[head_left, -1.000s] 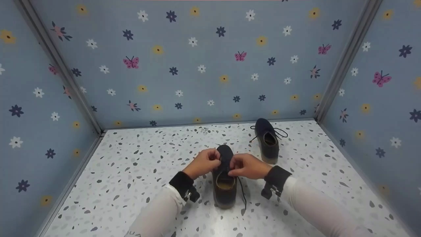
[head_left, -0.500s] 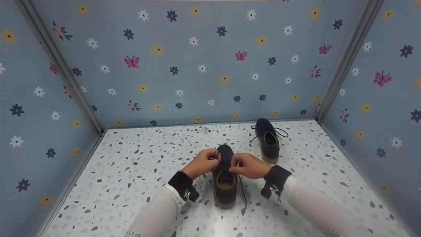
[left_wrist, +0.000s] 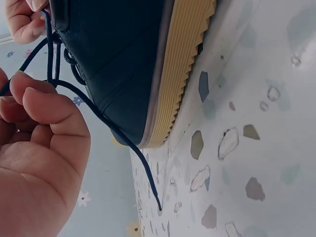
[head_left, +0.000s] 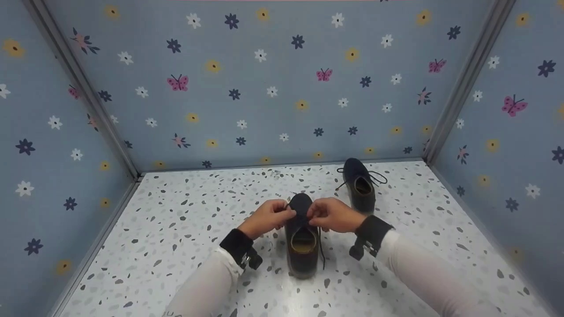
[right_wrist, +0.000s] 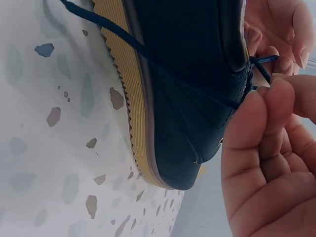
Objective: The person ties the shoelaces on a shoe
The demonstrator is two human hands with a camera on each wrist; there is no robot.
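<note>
A dark navy lace-up shoe (head_left: 302, 257) with a ribbed yellowish sole (left_wrist: 180, 74) stands on the speckled surface, toe pointing away. At its left side, over the lacing, my left hand (head_left: 267, 219) pinches the shoelace (left_wrist: 91, 104) between thumb and fingers. One lace end hangs from there down past the toe in the left wrist view. Opposite it, my right hand (head_left: 337, 215) pinches a part of the lace (right_wrist: 264, 70) with thumb and forefinger. Another length of lace trails along the shoe's right side to the surface. The lacing between the hands is partly hidden by fingers.
A second matching shoe (head_left: 362, 193), its lace in a bow, stands farther back on the right. Flower-patterned blue panels (head_left: 282, 88) rise at the back and both sides of the speckled white surface (head_left: 189, 211).
My right hand has shifted slightly up and its fingers have regripped. My left thumb has straightened toward the shoe. The lace trailing on the right has drawn in closer to the shoe.
</note>
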